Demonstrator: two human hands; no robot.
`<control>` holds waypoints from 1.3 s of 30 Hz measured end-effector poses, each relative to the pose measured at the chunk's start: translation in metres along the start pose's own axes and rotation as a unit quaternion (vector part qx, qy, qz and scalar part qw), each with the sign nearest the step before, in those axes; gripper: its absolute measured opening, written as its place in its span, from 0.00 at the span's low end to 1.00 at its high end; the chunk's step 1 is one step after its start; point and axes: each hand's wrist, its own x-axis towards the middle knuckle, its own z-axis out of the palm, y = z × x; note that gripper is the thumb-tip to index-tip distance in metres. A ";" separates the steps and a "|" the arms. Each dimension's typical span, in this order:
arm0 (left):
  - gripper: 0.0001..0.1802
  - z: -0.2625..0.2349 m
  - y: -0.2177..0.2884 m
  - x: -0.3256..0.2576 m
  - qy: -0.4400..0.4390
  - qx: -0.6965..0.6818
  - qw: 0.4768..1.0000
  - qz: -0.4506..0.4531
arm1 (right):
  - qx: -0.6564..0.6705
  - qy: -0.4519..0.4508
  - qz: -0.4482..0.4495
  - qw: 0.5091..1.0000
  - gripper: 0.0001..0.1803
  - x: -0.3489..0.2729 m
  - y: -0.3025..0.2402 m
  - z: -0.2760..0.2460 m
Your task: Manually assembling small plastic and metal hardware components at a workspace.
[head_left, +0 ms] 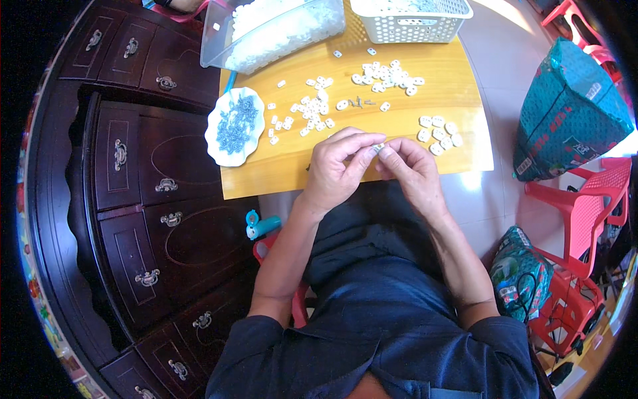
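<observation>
My left hand [340, 166] and my right hand [413, 174] meet over the table's near edge. Pinched between both hands' thumbs and fingers is a small white plastic piece [377, 147], mostly covered by the fingertips. Beyond the left hand lies a scatter of small white rectangular pieces [311, 110]. Farther right is a pile of white oval two-holed pieces [389, 76]. Several white oval pieces [438, 133] form a group right of my right hand. A few small dark metal parts [359, 102] lie between the piles.
A scalloped white plate [213, 136] of small silvery-blue parts sits at the wooden table's [465, 100] left edge. A clear bin [222, 58] of white pieces and a perforated basket [405, 32] stand at the back. Dark drawers [119, 153] flank the left; a teal bag [565, 110] and red stool [578, 206] the right.
</observation>
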 end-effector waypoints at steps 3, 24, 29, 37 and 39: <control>0.10 0.000 0.000 0.000 -0.003 0.006 1.000 0.017 | 0.014 -0.004 0.006 1.000 0.10 0.001 0.001 0.001; 0.20 0.010 0.016 0.007 -0.036 0.205 0.977 0.048 | 0.172 0.047 0.052 0.983 0.13 0.000 0.005 0.001; 0.20 0.007 0.015 0.008 -0.052 0.201 0.977 0.048 | 0.164 0.036 0.056 0.984 0.14 0.001 0.006 0.001; 0.17 0.005 0.014 0.011 -0.025 0.171 0.982 0.071 | 0.115 0.086 0.023 0.989 0.13 0.002 0.007 0.005; 0.17 0.005 0.011 0.012 -0.024 0.178 0.980 0.084 | 0.128 0.087 0.019 0.988 0.13 0.001 0.007 0.006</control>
